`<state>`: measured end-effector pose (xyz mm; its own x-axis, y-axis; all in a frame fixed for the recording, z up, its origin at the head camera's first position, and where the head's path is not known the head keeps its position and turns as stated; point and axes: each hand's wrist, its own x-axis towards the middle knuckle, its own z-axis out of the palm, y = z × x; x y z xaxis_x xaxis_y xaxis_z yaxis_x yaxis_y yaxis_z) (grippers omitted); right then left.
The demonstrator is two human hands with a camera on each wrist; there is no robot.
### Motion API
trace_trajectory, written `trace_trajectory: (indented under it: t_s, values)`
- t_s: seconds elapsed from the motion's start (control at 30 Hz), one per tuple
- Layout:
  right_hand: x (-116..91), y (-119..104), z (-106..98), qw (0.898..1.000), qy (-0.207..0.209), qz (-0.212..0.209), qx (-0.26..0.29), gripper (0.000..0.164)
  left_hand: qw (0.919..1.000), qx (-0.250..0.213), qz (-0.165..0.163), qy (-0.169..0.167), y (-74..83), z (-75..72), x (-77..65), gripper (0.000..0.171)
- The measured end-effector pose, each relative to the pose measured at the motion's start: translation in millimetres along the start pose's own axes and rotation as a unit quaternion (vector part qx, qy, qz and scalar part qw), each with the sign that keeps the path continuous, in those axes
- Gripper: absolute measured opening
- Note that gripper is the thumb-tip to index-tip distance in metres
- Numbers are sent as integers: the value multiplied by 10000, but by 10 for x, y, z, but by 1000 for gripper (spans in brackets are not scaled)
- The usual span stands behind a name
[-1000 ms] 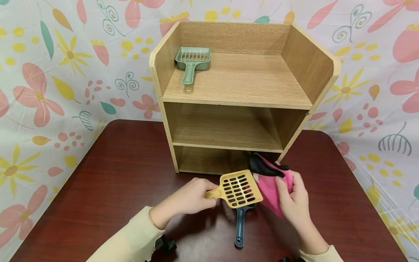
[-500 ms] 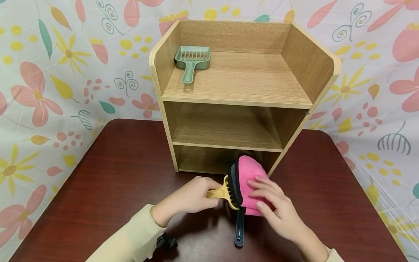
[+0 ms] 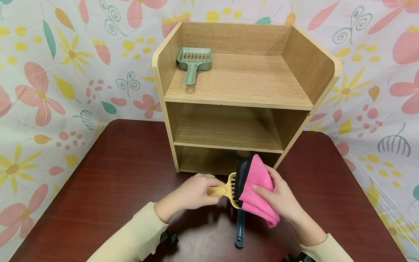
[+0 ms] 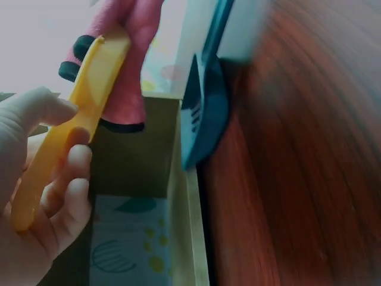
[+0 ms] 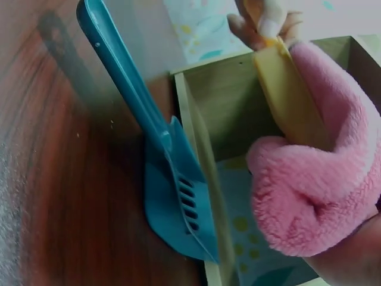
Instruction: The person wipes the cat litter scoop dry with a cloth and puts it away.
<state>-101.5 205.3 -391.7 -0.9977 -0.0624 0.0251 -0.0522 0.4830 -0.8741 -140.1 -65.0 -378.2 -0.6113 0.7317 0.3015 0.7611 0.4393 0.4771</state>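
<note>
Above desk (image 3: 131, 163), between shelf unit (image 3: 235, 78) and desk's near edge: yellow scoop (image 3: 218, 190), handle grasped by fingers of left hand (image 3: 194, 193). Right hand (image 3: 282, 196) grips pink cloth (image 3: 256, 174) folded around head. Step: apparently wiping; next move likely calls for steady handle.

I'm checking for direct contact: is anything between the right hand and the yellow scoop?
Yes, the pink cloth: it covers part of the yellow scoop, and the right hand grips it from the other side. The blue scoop is below, on the table, not between.
</note>
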Motion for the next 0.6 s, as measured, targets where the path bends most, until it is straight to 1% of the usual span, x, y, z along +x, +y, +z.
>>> trace_trajectory:
  t_s: [0.07, 0.17, 0.23, 0.3, 0.37, 0.43, 0.5, 0.6]
  values:
    - [-1, 2, 11, 9995, 156, 230, 127, 60, 9991, 267, 81, 324, -42, 28, -14, 21]
    - [-5, 0, 23, 9977, 355, 526, 251, 53, 9940, 572, 312, 876, -94, 65, -37, 19]
    - [-5, -1, 28, 9967, 450, 621, 279, 50, 9900, 630, 524, 1151, -121, 87, -46, 18]
    - [-5, -7, 27, 9967, 497, 601, 230, 51, 9869, 590, 749, 1301, -135, 102, -47, 17]
    - [-8, -13, 16, 9975, 528, 461, 26, 52, 9855, 466, 902, 1359, -141, 109, -40, 17]
    - [-10, -19, -6, 9979, 541, 201, -278, 51, 9859, 261, 942, 1359, -140, 106, -35, 16]
    - [-10, -19, -35, 9967, 522, -131, -613, 45, 9868, 24, 925, 1327, -133, 93, -33, 16]
    - [4, -10, -88, 9898, 388, -716, -1165, 34, 9882, -317, 892, 1205, -116, 69, -32, 14]
